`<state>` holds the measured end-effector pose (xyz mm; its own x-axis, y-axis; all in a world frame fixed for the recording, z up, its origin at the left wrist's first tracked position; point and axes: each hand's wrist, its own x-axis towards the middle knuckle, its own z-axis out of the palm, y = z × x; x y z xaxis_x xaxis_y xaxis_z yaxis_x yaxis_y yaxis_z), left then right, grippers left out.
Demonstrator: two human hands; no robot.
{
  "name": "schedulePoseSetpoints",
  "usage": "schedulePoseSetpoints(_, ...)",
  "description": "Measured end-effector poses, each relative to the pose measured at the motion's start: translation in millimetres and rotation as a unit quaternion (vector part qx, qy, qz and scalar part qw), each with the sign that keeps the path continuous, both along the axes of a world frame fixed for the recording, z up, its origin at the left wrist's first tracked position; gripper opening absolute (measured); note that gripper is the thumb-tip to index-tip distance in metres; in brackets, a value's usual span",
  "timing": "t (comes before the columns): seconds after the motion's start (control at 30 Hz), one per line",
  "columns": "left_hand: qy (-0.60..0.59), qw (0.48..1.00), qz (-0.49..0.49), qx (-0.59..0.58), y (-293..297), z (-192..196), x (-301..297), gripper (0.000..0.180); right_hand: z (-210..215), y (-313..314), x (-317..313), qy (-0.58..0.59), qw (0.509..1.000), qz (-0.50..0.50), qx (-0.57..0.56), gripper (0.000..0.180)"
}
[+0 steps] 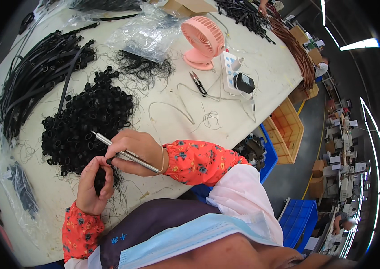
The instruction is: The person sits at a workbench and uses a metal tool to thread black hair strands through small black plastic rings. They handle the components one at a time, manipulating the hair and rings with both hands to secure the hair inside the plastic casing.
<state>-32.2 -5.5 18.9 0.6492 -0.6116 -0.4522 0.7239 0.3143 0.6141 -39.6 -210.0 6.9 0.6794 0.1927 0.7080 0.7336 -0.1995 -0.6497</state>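
My left hand (93, 184) is closed, thumb and fingers pinching a small black loop (109, 161) at its fingertips. Against that same loop rest the fingers of my right hand (137, 151), which is wrapped round a slim silver pen-shaped tool (131, 156). The tool's thin tip points up and left over a large pile of black loops (87, 119). Something dark shows inside the curl of my left fingers; I cannot tell whether it is held or lies behind.
Black belts (42, 71) lie left of the pile. Beyond it are loose black threads (145, 67) and clear plastic bags (147, 33). Thread snips (198, 84), a pink clip fan (202, 41) and a white power strip (230, 74) with cords stand right. Crates (286, 130) sit beside the table.
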Motion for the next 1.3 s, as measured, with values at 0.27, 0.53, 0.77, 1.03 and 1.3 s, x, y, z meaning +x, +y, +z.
schedulePoseSetpoints(0.27,0.080,0.997,0.000,0.012,-2.8,-9.4,-5.2,0.037,-9.5,9.2,-0.2,-0.077,0.994,0.038,-0.061,0.025)
schedulePoseSetpoints(0.53,0.039,0.998,-0.021,-0.054,1.8,-15.7,-0.4,0.031,-9.4,1.5,-3.6,-0.006,0.999,0.017,-0.037,0.021)
schedulePoseSetpoints(0.77,-0.131,0.984,-0.121,0.029,3.8,-0.1,1.5,0.021,-22.3,14.0,-9.0,0.194,0.973,0.122,0.012,0.014)
schedulePoseSetpoints(1.03,-0.006,0.994,0.069,-0.084,32.0,-6.4,30.3,0.021,1.7,5.3,-2.4,0.272,0.961,0.018,-0.044,0.018)
schedulePoseSetpoints(1.3,-0.544,0.773,0.037,0.323,24.3,-15.2,25.0,0.029,-2.1,-0.7,1.4,0.231,0.972,-0.013,-0.049,0.019)
